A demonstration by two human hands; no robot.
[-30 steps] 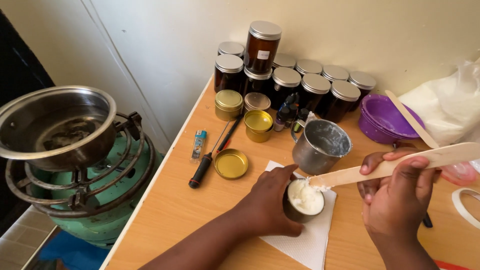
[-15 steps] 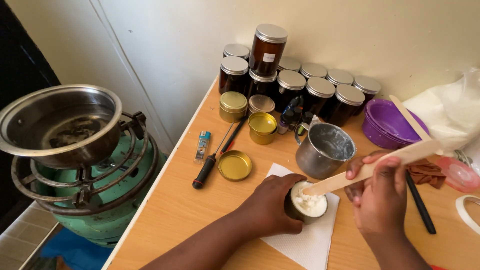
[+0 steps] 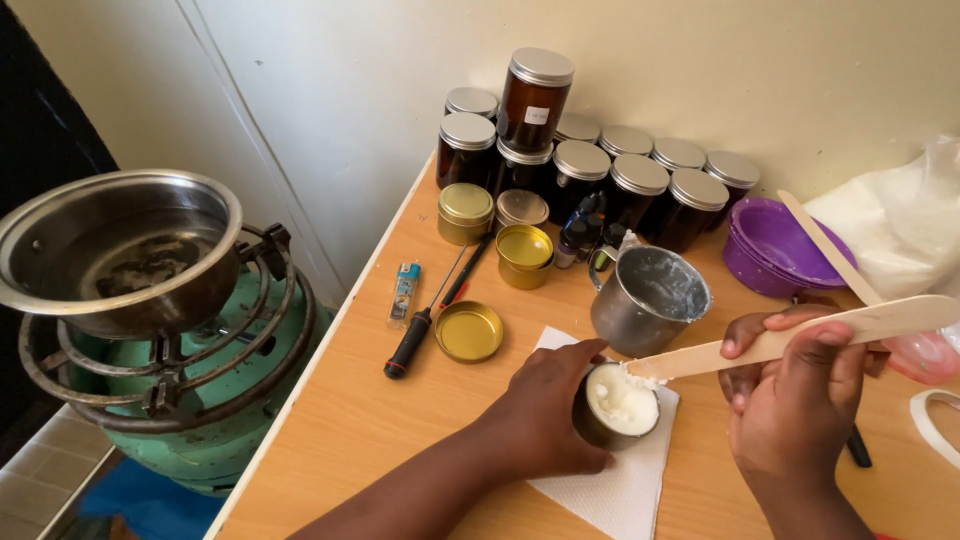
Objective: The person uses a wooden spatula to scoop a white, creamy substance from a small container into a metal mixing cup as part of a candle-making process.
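The left hand (image 3: 545, 415) is wrapped around a small round tin (image 3: 613, 405) filled with a pale, creamy, lumpy paste, and that tin stands on a white paper napkin (image 3: 620, 480) spread flat on the smooth, light wooden table (image 3: 330, 440). Just right of the tin, the right hand (image 3: 795, 395) pinches a long flat wooden stick (image 3: 790, 340) between thumb and fingers; the stick slants down to the left so that its paste-smeared tip touches the tin's filling at the rim. Right behind the tin sits a dull metal cup (image 3: 648, 298) with white residue coating its inside wall. Left of the tin, past the napkin's edge, a shallow gold lid (image 3: 469, 331) lies open side up, and beside it a black-handled screwdriver (image 3: 425, 322) lies slantwise, with a small blue lighter (image 3: 404, 291) further left. Behind the cup, two squat gold tins (image 3: 495, 230) stand in front of a cluster of dark brown glass jars (image 3: 590, 180) with round silver lids, one jar stacked on top of the others, all against the cream wall. To the right of the cup are nested purple plastic bowls (image 3: 775, 245) holding a second wooden stick, and beyond them a crinkled white plastic bag (image 3: 900, 225). Far left of the tin, off the table's edge, a dented steel pot (image 3: 120, 250) rests on the ringed burner of a green gas cylinder (image 3: 215, 420).
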